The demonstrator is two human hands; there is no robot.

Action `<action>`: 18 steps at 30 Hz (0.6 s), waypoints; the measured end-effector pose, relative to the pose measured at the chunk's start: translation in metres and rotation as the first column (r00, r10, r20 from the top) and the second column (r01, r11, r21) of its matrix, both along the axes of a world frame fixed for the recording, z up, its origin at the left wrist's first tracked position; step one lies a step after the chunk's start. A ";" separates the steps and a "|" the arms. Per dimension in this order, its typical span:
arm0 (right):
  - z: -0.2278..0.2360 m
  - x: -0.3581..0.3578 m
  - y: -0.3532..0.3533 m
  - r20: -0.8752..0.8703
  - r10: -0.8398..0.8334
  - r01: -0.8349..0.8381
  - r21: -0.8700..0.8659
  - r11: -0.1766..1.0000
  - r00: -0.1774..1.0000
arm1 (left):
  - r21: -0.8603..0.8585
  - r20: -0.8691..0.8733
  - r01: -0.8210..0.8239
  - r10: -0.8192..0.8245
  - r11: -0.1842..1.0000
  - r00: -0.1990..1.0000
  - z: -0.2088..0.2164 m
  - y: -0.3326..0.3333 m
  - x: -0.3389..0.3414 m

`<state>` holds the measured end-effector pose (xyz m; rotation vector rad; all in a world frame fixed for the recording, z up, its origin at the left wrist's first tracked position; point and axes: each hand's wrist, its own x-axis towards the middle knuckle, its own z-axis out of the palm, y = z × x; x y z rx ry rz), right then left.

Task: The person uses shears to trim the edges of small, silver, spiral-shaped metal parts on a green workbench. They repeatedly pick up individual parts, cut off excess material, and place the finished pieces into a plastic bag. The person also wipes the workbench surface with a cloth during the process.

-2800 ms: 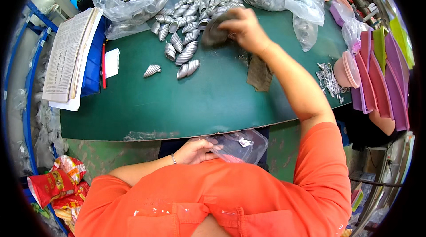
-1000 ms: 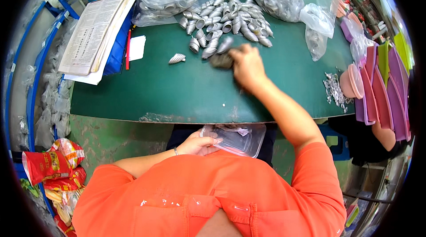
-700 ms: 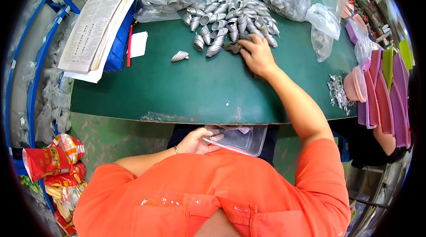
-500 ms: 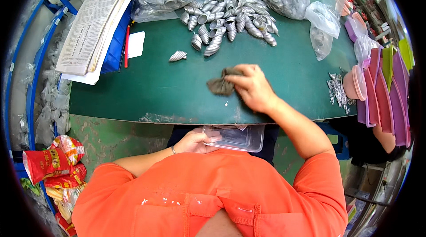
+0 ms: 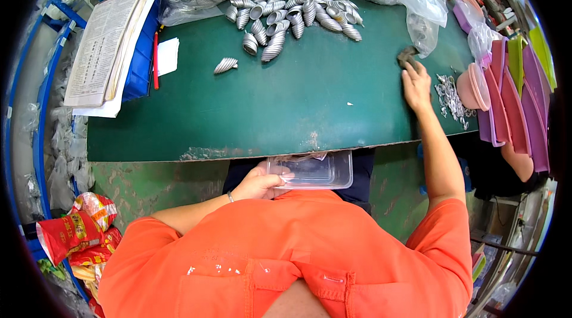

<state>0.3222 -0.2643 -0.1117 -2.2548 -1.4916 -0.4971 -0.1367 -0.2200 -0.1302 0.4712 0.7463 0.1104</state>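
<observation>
Two hands work at different depths here. Nearest, at lower centre of the frame, the left hand (image 5: pixel 257 184) curls around the rim of a clear plastic container (image 5: pixel 313 170), holding it just below the front edge of the green counter (image 5: pixel 286 109); the container looks empty or nearly so, though a glare on the plastic makes it hard to be sure. Farther up at the right of the frame, the right hand (image 5: pixel 415 80) lies stretched out on the counter, fingers fairly flat, its fingertips on a small dark brownish pad (image 5: pixel 407 55) whose make I cannot tell. Just to its right sits a heap of small metal bits (image 5: pixel 451 94). Beyond, in the upper centre, a large spread of ribbed silver pieces (image 5: pixel 292 11) stays loose on the counter, with one stray piece (image 5: pixel 226 65) apart at its left. Judging by this, most of the sorting or filling remains undone.
</observation>
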 end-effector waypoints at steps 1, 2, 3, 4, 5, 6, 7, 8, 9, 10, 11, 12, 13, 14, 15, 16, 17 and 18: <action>0.007 -0.021 0.010 0.012 0.088 -0.088 0.010 0.996 0.996 | 0.003 -0.011 -0.004 0.004 1.000 1.000 -0.001 0.000 0.001; 0.012 -0.050 0.020 -0.012 0.192 -0.192 0.016 0.981 0.981 | 0.005 -0.036 0.015 -0.015 1.000 0.999 -0.004 0.001 0.001; 0.018 -0.083 0.031 -0.032 0.296 -0.295 0.027 0.955 0.955 | 0.000 -0.011 -0.003 0.003 1.000 1.000 -0.007 0.000 0.000; 0.027 -0.113 0.038 -0.104 0.418 -0.417 0.029 0.908 0.903 | -0.007 0.015 -0.014 0.014 1.000 1.000 -0.010 -0.001 -0.001; 0.031 -0.143 0.045 -0.172 0.535 -0.537 0.041 0.843 0.827 | -0.012 0.042 -0.032 0.033 0.999 0.999 -0.012 -0.002 -0.002; 0.026 -0.168 0.045 -0.196 0.600 -0.597 0.077 0.798 0.776 | -0.014 0.025 -0.055 0.056 0.998 0.998 -0.001 -0.002 -0.001; 0.031 -0.197 0.041 -0.194 0.651 -0.649 0.082 0.756 0.734 | -0.026 0.039 -0.078 0.079 0.997 0.996 0.000 -0.003 -0.003; 0.032 -0.221 0.033 -0.241 0.681 -0.682 0.093 0.725 0.691 | -0.039 0.058 -0.092 0.094 0.995 0.994 -0.001 -0.003 -0.007; 0.030 -0.239 0.026 -0.306 0.712 -0.722 0.100 0.685 0.633 | -0.047 0.070 -0.113 0.116 0.993 0.991 0.000 -0.003 -0.012; 0.033 -0.257 0.016 -0.365 0.714 -0.747 0.073 0.661 0.597 | -0.050 0.041 -0.100 0.102 0.994 0.994 -0.001 -0.002 -0.019; 0.029 -0.273 0.008 -0.369 0.756 -0.787 0.096 0.610 0.541 | -0.051 0.008 -0.091 0.092 0.995 0.996 0.000 -0.001 -0.027; 0.030 -0.288 0.001 -0.380 0.789 -0.823 0.109 0.557 0.483 | -0.051 -0.029 -0.089 0.087 0.995 0.996 0.001 -0.001 -0.035; 0.032 -0.298 -0.003 -0.391 0.814 -0.853 0.121 0.508 0.430 | -0.085 0.019 -0.153 0.155 0.985 0.988 -0.003 -0.005 -0.042; 0.035 -0.299 0.000 -0.384 0.842 -0.862 0.185 0.472 0.379 | -0.050 0.010 -0.140 0.140 0.989 0.990 -0.004 -0.005 -0.050; 0.038 -0.297 0.007 -0.373 0.868 -0.867 0.247 0.433 0.328 | -0.014 0.000 -0.126 0.126 0.992 0.992 -0.005 -0.003 -0.057; 0.041 -0.294 0.017 -0.358 0.891 -0.866 0.308 0.394 0.279 | 0.002 -0.033 -0.127 0.127 0.992 0.991 0.001 -0.001 -0.060; 0.049 -0.274 0.034 -0.263 0.870 -0.833 0.272 0.482 0.417 | 0.016 -0.066 -0.132 0.133 0.991 0.989 0.013 -0.001 -0.065; 0.063 -0.256 0.050 -0.165 0.770 -0.715 0.290 0.636 0.617 | 0.029 -0.099 -0.156 0.158 0.987 0.982 0.022 -0.003 -0.070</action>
